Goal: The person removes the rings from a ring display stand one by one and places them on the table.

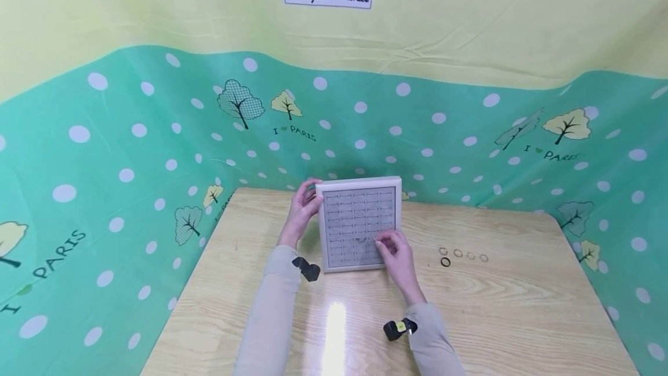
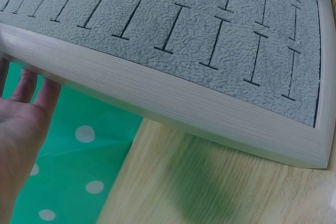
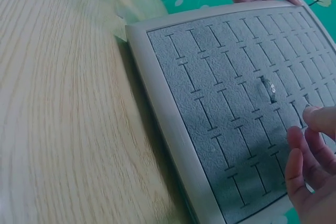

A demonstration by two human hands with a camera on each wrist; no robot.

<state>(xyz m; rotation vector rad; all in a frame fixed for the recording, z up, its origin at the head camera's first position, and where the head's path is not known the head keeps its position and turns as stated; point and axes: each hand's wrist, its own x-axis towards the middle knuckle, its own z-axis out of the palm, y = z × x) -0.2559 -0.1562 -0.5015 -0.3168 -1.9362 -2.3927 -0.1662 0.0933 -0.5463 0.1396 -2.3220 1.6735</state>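
Observation:
A ring display tray with a pale frame and grey slotted foam stands tilted up on the table. My left hand grips its upper left edge; in the left wrist view the fingers reach behind the frame. One ring sits upright in a slot near the middle of the foam. Just right of it, my right hand pinches a small thing at another slot, most of it hidden by the fingertips; a dark curved bit like a ring shows there. The other fingers are loosely bent.
Several rings lie on the table to the right of the tray: a row of thin pale ones and a black ring in front. A polka-dot cloth hangs behind and at both sides of the wooden table.

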